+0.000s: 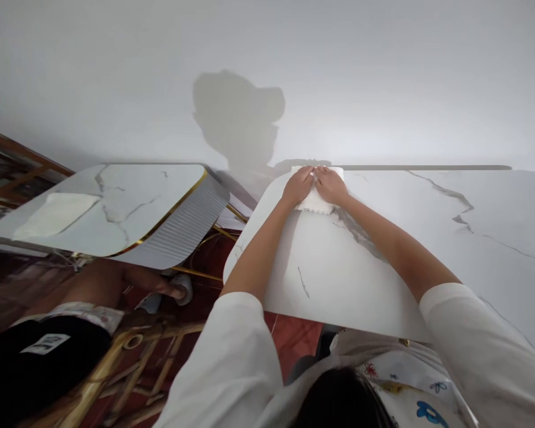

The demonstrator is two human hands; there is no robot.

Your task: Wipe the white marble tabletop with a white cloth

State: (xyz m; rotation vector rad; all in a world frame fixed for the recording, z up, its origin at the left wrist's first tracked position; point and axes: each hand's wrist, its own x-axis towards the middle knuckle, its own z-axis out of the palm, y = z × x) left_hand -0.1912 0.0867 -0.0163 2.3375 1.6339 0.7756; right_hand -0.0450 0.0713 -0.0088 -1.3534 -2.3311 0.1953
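White wall [383, 71], marble tables [428, 249]

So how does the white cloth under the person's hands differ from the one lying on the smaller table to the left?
The white cloth under the hands is bunched small at the far edge of the large marble table, pressed by the left hand and right hand. The cloth on the small table lies spread flat, looks larger, and nobody touches it; its gold-edged table is smaller. Both cloths are pale and rest on white marble-patterned tops.
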